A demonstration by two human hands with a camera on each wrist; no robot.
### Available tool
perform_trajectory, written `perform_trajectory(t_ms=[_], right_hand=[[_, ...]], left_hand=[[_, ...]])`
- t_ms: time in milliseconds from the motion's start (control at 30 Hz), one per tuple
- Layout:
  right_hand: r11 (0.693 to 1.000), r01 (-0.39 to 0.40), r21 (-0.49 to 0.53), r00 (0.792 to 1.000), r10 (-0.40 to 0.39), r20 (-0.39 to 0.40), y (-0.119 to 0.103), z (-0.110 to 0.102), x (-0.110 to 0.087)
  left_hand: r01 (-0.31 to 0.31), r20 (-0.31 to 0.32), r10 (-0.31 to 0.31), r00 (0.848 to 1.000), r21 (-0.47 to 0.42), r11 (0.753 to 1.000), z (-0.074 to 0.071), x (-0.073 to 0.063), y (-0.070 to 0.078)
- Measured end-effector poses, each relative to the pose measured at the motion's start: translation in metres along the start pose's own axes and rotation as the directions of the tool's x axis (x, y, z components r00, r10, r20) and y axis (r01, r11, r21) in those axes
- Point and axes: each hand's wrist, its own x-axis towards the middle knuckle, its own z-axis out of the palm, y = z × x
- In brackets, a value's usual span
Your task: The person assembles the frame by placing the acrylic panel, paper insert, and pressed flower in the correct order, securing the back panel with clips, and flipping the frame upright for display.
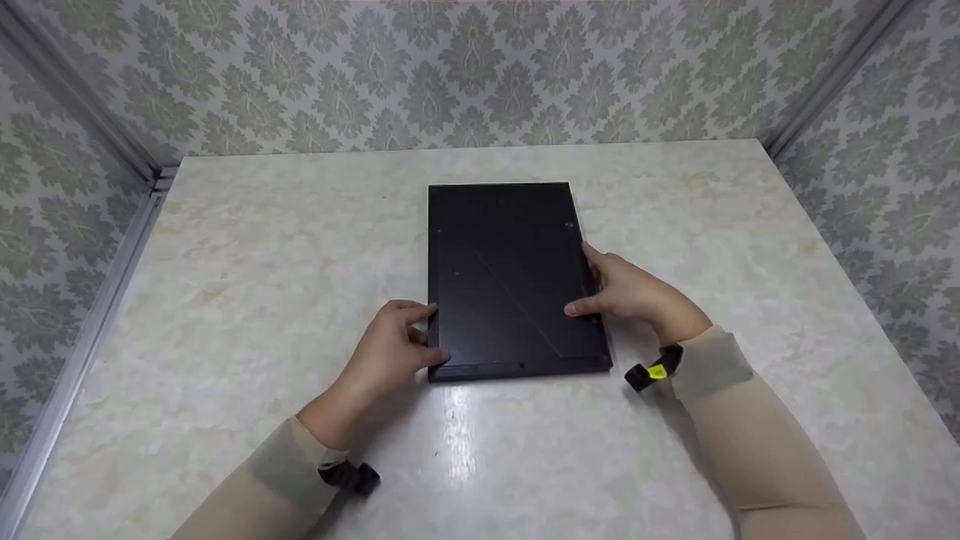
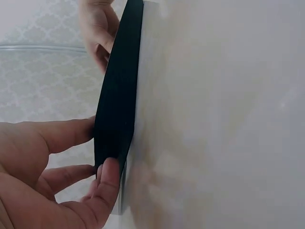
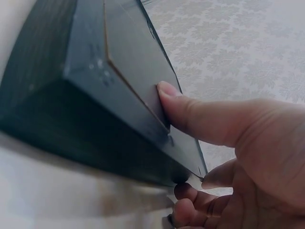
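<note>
A flat black rectangular box lies on the table, its long sides running away from me. A thin diagonal seam and small light specks mark its top face. My left hand holds the left edge close to the near corner, thumb and fingers bent around it. On the opposite side, my right hand grips the right edge, thumb lying over the top face. The right wrist view shows that thumb on the box, with the other fingers at the lower edge. Its underside is hidden.
The box rests on a pale marbled table. Patterned wall panels stand behind and at both sides, with a metal rail along the left. Black wrist straps with small devices sit on both forearms.
</note>
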Motion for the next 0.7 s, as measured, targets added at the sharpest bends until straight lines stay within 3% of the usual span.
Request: perform_trajectory(t_ms=[167, 467, 700], right_hand=[[0.999, 0.014, 0.031, 1.000, -0.015, 0.011, 0.001, 0.000, 0.001], [0.999, 0.033, 0.016, 0.999, -0.033, 0.008, 0.002, 0.000, 0.001], [0.999, 0.041, 0.032, 0.999, -0.042, 0.016, 0.003, -0.001, 0.003]], left_hand=[[0.007, -0.005, -0.007, 1.000, -0.005, 1.000, 0.002, 0.000, -0.001], [-0.015, 0.050, 0.010, 0.999, 0.100, 0.995, 0.003, -0.001, 0.005], [-0.056, 0.101, 0.031, 0.994, 0.256, 0.965, 0.001, 0.000, 0.012]])
